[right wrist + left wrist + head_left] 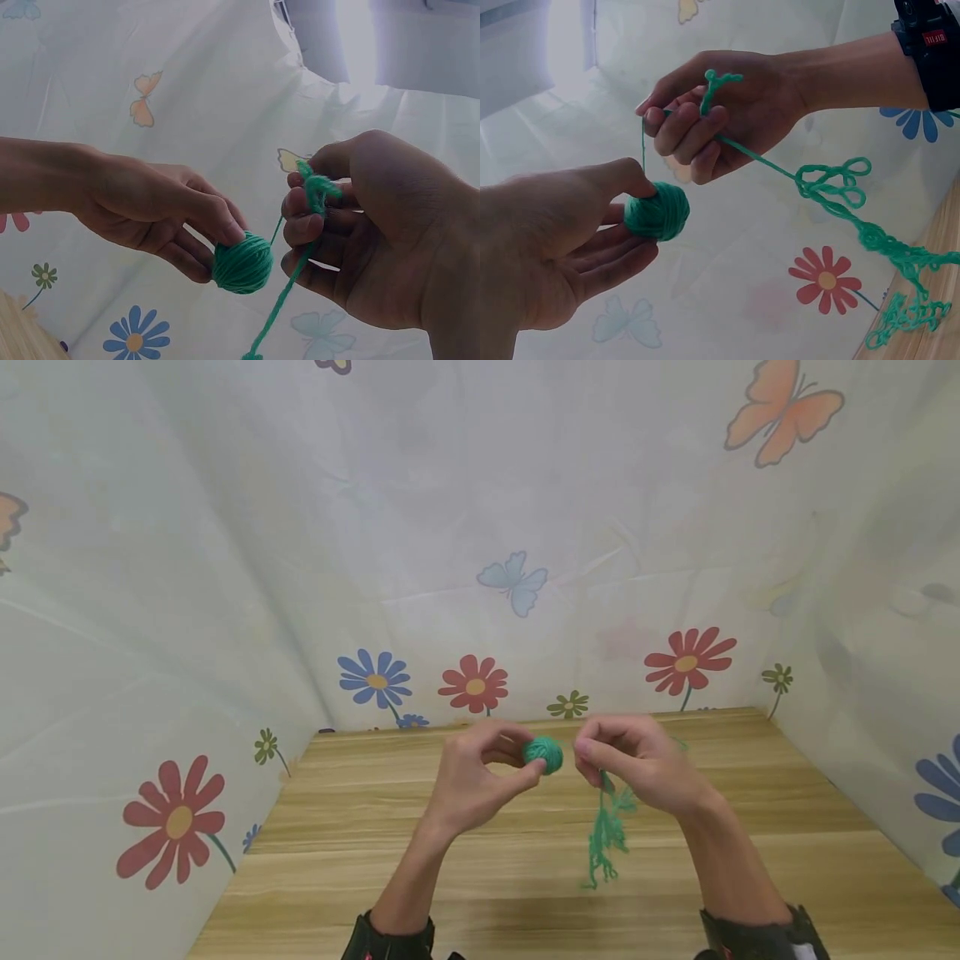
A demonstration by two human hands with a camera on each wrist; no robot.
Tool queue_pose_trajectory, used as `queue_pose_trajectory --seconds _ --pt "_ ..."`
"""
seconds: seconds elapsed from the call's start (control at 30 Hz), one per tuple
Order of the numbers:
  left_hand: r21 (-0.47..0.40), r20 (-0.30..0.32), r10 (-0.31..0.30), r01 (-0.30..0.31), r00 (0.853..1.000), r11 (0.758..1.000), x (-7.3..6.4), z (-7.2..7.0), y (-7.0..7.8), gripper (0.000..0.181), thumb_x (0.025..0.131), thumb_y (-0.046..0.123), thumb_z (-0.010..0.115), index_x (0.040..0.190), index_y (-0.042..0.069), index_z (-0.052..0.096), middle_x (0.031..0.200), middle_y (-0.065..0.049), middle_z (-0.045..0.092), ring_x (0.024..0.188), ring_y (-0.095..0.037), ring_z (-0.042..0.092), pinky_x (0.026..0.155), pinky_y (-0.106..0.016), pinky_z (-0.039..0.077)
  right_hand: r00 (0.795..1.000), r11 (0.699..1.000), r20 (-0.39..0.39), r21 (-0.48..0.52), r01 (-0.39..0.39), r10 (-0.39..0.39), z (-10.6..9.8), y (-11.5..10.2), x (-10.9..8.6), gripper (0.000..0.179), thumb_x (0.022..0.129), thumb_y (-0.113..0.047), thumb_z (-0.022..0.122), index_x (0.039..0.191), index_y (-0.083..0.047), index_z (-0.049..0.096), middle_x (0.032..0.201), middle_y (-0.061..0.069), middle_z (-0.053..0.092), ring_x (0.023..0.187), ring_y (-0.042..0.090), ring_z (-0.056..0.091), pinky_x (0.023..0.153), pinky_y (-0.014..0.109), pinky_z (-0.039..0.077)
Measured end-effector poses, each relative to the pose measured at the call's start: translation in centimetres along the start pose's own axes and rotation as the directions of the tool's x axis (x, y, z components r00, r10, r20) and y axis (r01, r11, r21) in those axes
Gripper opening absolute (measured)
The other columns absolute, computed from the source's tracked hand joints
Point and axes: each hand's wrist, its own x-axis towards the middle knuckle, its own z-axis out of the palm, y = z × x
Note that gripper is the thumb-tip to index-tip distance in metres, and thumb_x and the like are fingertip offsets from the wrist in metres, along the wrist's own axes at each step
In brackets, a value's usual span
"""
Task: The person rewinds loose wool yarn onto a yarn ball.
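Between the thumb and fingers of my left hand [476, 777] is a small ball of green yarn [543, 755], held above the wooden table. My right hand [641, 760], a short way to the right, pinches the green strand between thumb and curled fingers. A thin length of yarn [643, 144] runs from the ball up to the right fingertips in the left wrist view. Below the right hand dangles a loose, looped tangle of yarn [606, 839]. A short looped bit of yarn [319, 187] pokes out over the right fingers in the right wrist view.
A light wood-grain table [337, 860] lies under both hands. White curtains [420, 510] printed with flowers and butterflies stand at the back and both sides. Dark bands [765, 935] with devices sit on the wrists.
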Motion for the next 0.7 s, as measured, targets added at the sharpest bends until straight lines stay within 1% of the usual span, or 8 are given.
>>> queue_pose_trajectory --seconds 0.1,0.23,0.33,0.43,0.57,0.63,0.7 --pt "0.010 -0.063 -0.007 0.008 0.998 1.000 0.1 0.0 0.3 0.028 0.085 0.009 0.083 0.110 0.000 0.072 0.100 -0.008 0.073 0.084 -0.010 0.073 0.076 -0.031 0.065 0.998 1.000 0.060 0.016 -0.008 0.007 0.2 0.2 0.0 0.027 0.099 0.020 0.045 0.090 0.001 0.063 0.070 0.008 0.053 0.058 0.018 0.051 0.042 0.038 0.043" --pt "0.010 -0.154 -0.019 0.021 0.988 1.000 0.4 0.1 1.8 0.025 0.084 0.000 0.081 0.107 -0.005 0.071 0.099 -0.014 0.073 0.084 -0.016 0.073 0.076 -0.035 0.065 0.991 0.999 0.127 0.016 -0.042 0.039 0.5 0.5 -0.1 0.030 0.097 0.022 0.047 0.092 -0.002 0.064 0.068 0.008 0.055 0.054 0.019 0.051 0.037 0.036 0.045" --pt "-0.025 -0.212 -0.032 0.027 0.977 0.999 0.6 0.1 3.1 0.026 0.083 -0.006 0.080 0.107 -0.009 0.070 0.099 -0.018 0.073 0.085 -0.021 0.073 0.077 -0.040 0.065 0.983 0.998 0.174 0.001 -0.062 0.061 0.7 0.8 -0.1 0.033 0.097 0.022 0.047 0.094 -0.004 0.066 0.067 0.009 0.055 0.053 0.021 0.051 0.037 0.036 0.048" --pt "-0.082 -0.254 -0.064 0.044 0.965 0.996 0.7 0.1 3.6 0.026 0.084 -0.009 0.077 0.109 -0.012 0.068 0.101 -0.021 0.073 0.087 -0.025 0.073 0.079 -0.043 0.064 0.975 0.997 0.210 -0.035 -0.063 0.069 0.9 0.9 -0.1 0.034 0.096 0.022 0.049 0.095 -0.006 0.068 0.067 0.009 0.056 0.053 0.022 0.052 0.037 0.038 0.049" --pt "-0.177 -0.287 -0.115 0.066 0.951 0.982 0.6 0.2 3.3 0.028 0.086 -0.009 0.075 0.112 -0.013 0.067 0.104 -0.024 0.072 0.091 -0.033 0.072 0.083 -0.044 0.063 0.967 0.994 0.243 -0.087 -0.063 0.083 1.3 0.4 0.2 0.033 0.096 0.021 0.051 0.096 -0.007 0.069 0.066 0.009 0.056 0.052 0.020 0.051 0.038 0.037 0.050" --pt "-0.226 -0.289 -0.132 0.067 0.948 0.972 0.5 0.3 2.8 0.029 0.087 -0.009 0.074 0.114 -0.012 0.066 0.105 -0.024 0.072 0.092 -0.034 0.072 0.084 -0.043 0.063 0.962 0.992 0.255 -0.104 -0.075 0.100 1.5 -0.2 0.5 0.031 0.097 0.020 0.052 0.097 -0.006 0.069 0.065 0.010 0.055 0.052 0.019 0.051 0.039 0.035 0.051" --pt "-0.273 -0.282 -0.144 0.065 0.948 0.960 0.4 0.4 2.2 0.029 0.087 -0.008 0.075 0.115 -0.010 0.067 0.106 -0.023 0.072 0.093 -0.033 0.072 0.085 -0.042 0.063 0.956 0.989 0.268 -0.118 -0.092 0.122 1.6 -0.6 0.6 0.030 0.098 0.018 0.052 0.098 -0.006 0.070 0.064 0.010 0.055 0.052 0.019 0.050 0.040 0.032 0.052"
